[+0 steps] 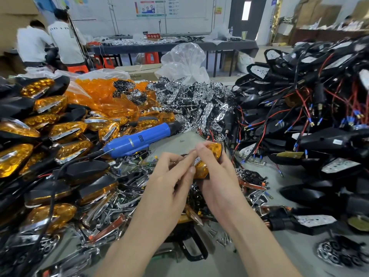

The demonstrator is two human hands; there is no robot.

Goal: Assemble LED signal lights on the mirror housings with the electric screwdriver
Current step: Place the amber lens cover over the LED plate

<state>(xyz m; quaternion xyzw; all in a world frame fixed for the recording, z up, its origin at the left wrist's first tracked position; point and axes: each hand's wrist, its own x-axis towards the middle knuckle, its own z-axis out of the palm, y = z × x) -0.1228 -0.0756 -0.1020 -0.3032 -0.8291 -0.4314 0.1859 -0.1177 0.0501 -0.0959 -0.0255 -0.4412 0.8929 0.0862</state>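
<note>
An amber signal lens [207,158] on a dark housing sits in the middle of the view, held above the bench. My right hand [217,176] grips it from the right and underneath. My left hand [173,172] pinches its left end, where a chrome trim strip shows between the fingers. The blue electric screwdriver [139,138] lies on the bench just left of and beyond my hands, its tip pointing right, its black cable trailing down to the left. Neither hand touches it.
Finished amber-lens mirror housings [40,136] pile up at left. A bag of amber lenses [107,98] and chrome reflectors [199,100] lie behind. Black housings with red and black wires [309,116] heap at right. Chrome trims [119,198] and loose screws [221,236] lie near me. Two people stand far left.
</note>
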